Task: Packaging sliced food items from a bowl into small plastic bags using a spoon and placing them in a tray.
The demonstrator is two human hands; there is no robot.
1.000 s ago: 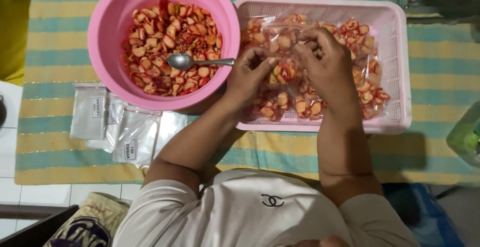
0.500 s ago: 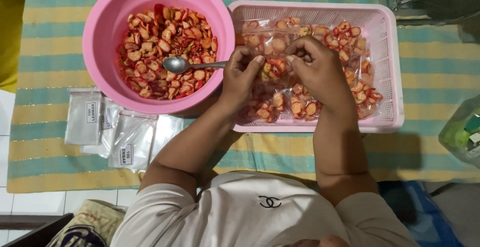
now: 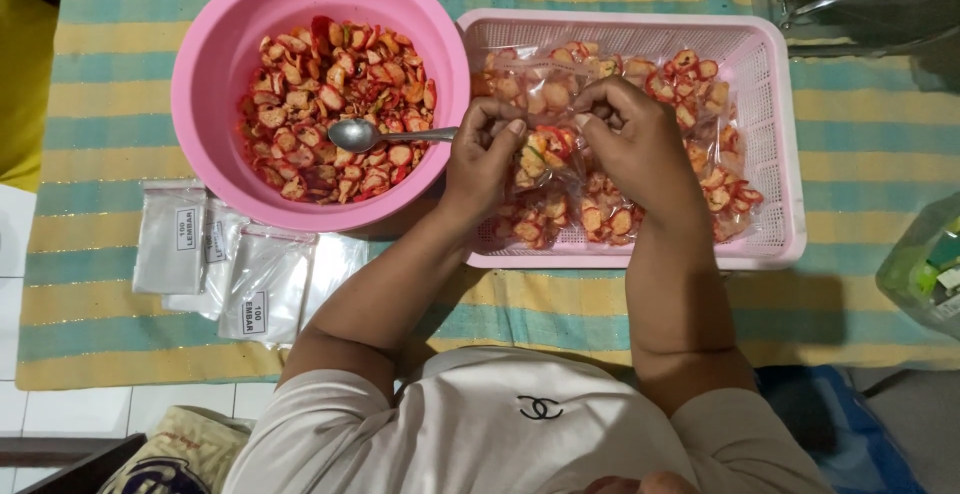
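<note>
Striped cloth (image 3: 120, 104) in yellow and teal covered the table, with white floor tiles visible at 7 o'clock. Both hands worked over the pink basket (image 3: 780, 154), which sat at 2 o'clock from the person's chest and already contained several filled clear packets of red-coated snack slices. The left hand (image 3: 482, 159) and the right hand (image 3: 640, 149) met near the basket's centre, and the fingers of both were clenched on the mouth of one small filled bag (image 3: 542, 146), pinching its upper edge from either side; the bag hung just above the packets beneath it. Whether the mouth was fully pressed shut could not be told, because the fingertips covered it. To do this step well, in judgement, the pinch should have run along the whole top edge with the film held flat and free of crumbs or seasoning, and the contents should have been settled low so that nothing lay across the closure. The pink bowl (image 3: 215, 64) stood at 10 o'clock of the hands, touching the basket, still well filled with the same slices, and a metal spoon (image 3: 365, 135) rested in it with its handle pointing toward the left hand. Stacks of empty clear bags (image 3: 235, 274) lay on the cloth at 8 o'clock, near the left forearm.
</note>
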